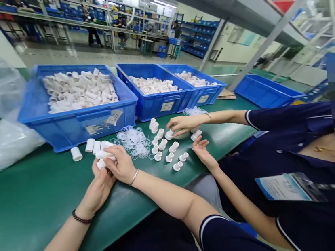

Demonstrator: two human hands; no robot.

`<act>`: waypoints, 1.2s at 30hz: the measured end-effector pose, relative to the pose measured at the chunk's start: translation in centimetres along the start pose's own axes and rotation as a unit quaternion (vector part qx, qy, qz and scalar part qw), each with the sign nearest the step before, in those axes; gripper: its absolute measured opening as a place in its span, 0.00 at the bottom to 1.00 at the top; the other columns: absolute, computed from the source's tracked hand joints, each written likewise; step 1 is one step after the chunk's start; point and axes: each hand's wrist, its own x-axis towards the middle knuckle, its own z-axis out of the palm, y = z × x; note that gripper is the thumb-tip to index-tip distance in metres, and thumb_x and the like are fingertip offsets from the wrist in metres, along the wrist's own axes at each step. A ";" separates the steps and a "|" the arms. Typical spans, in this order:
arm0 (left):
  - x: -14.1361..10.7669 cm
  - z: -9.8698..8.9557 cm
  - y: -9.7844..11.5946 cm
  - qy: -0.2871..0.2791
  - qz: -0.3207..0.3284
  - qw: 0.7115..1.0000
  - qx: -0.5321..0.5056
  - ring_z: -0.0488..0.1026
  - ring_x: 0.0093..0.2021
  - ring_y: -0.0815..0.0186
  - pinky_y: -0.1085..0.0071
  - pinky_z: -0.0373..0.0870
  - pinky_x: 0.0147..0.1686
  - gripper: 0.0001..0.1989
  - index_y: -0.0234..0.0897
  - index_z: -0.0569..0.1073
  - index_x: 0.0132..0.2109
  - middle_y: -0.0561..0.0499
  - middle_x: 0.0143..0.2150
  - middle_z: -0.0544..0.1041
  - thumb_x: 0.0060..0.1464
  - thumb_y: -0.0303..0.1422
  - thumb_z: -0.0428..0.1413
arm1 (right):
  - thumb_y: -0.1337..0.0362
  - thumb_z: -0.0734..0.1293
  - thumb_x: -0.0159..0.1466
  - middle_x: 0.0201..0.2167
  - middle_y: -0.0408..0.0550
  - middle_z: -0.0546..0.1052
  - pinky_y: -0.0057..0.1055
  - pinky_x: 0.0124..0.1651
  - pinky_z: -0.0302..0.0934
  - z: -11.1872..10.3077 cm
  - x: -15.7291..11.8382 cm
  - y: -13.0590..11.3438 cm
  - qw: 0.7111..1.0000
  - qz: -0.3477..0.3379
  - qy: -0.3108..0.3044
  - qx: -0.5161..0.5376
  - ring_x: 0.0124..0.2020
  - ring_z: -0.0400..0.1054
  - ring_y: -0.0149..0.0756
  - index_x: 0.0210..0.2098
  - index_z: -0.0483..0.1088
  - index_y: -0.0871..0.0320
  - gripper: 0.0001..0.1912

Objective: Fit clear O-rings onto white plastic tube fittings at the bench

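My left hand [99, 187], with a dark beaded bracelet at the wrist, is closed round a short white plastic pipe fitting [101, 164]. My right hand [121, 163], wearing a silver bangle, grips the same fitting from the other side. Just beyond its fingers shows another white tube [101, 154]; I cannot tell whether the hand touches it. Behind my hands a few loose white fittings [76, 154] stand or lie on the green table [36, 198]. A heap of thin clear rings [134, 141] lies right of them.
Three blue bins [105, 119] of white fittings line the table's back. Several flanged fittings [169, 157] stand to the right, where a co-worker's hands [185, 124] reach over the table. A clear plastic bag [13, 140] is at left, another blue bin [268, 90] at far right.
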 end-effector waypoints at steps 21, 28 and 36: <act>0.3 -2.0 -0.1 -0.086 -0.055 0.978 0.181 0.67 0.56 0.56 0.53 0.64 0.56 0.27 0.41 0.60 0.60 0.42 0.59 0.64 0.55 0.41 0.55 | 0.59 0.60 0.65 0.45 0.56 0.74 0.39 0.46 0.63 -23.6 -2.7 -0.8 0.905 0.171 -0.185 -0.343 0.43 0.70 0.43 0.49 0.68 0.58 0.16; 0.5 -2.6 -0.5 -0.108 -0.061 0.964 0.235 0.69 0.53 0.59 0.55 0.66 0.53 0.24 0.39 0.64 0.56 0.42 0.55 0.69 0.54 0.41 0.56 | 0.58 0.61 0.63 0.39 0.57 0.75 0.37 0.38 0.61 -22.4 -2.8 0.8 0.876 0.172 -0.203 -0.403 0.39 0.70 0.44 0.46 0.68 0.58 0.15; 0.8 -2.9 -0.5 -0.104 -0.077 0.959 0.251 0.70 0.51 0.60 0.55 0.66 0.53 0.23 0.38 0.66 0.54 0.43 0.55 0.69 0.53 0.41 0.57 | 0.56 0.61 0.64 0.37 0.55 0.75 0.35 0.38 0.59 -22.5 -2.2 -0.1 0.844 0.188 -0.228 -0.448 0.38 0.70 0.43 0.48 0.67 0.59 0.17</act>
